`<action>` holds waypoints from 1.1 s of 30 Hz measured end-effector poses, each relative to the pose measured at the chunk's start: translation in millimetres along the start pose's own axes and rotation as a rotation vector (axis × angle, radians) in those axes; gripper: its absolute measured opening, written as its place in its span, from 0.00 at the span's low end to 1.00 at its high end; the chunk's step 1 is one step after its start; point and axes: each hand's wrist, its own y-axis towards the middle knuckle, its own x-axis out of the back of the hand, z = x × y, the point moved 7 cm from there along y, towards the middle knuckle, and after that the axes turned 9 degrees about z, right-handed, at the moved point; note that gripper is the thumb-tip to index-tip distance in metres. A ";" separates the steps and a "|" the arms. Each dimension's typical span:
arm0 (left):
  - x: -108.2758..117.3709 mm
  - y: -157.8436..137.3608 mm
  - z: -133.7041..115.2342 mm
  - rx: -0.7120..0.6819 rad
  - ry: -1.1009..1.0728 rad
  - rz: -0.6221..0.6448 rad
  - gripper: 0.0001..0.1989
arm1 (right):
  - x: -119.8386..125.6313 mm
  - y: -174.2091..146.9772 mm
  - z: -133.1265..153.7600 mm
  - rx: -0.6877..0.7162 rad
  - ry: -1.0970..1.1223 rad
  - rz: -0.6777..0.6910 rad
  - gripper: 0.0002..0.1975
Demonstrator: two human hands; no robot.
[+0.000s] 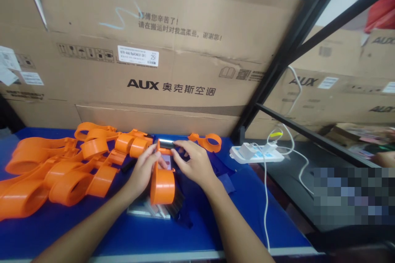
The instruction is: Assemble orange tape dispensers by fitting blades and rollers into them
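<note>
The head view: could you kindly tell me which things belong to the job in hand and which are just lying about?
Likely part of the job:
orange ring-ended plastic piece, in the left hand
black strip, by the right hand
similar orange pieces, at left

Apparently just lying about:
white power strip
AUX air-conditioner carton, behind

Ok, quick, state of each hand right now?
Left hand: closed, holding the orange piece near its far end.
Right hand: part-curled, fingertips at the black strip; firm grip can't be told.
</note>
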 end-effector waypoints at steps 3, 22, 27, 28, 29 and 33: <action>1.0 -0.3 2.4 0.064 -0.020 -0.025 0.22 | -2.1 0.5 0.8 0.036 0.051 0.016 0.12; 5.6 2.4 12.8 0.210 -0.171 -0.100 0.21 | -18.7 1.0 -26.2 -0.227 -0.333 0.416 0.10; 5.7 2.4 15.7 0.211 -0.128 -0.076 0.21 | -36.7 -9.4 -30.0 -0.279 -0.497 0.599 0.12; 5.6 2.3 15.7 0.213 -0.119 -0.072 0.21 | -38.5 -10.4 -30.0 -0.287 -0.506 0.610 0.12; 5.5 2.2 15.8 0.216 -0.112 -0.070 0.21 | -40.2 -11.0 -30.0 -0.290 -0.512 0.622 0.13; 6.8 2.4 16.6 0.225 -0.094 -0.079 0.19 | -46.0 -10.6 -29.1 -0.269 -0.499 0.645 0.10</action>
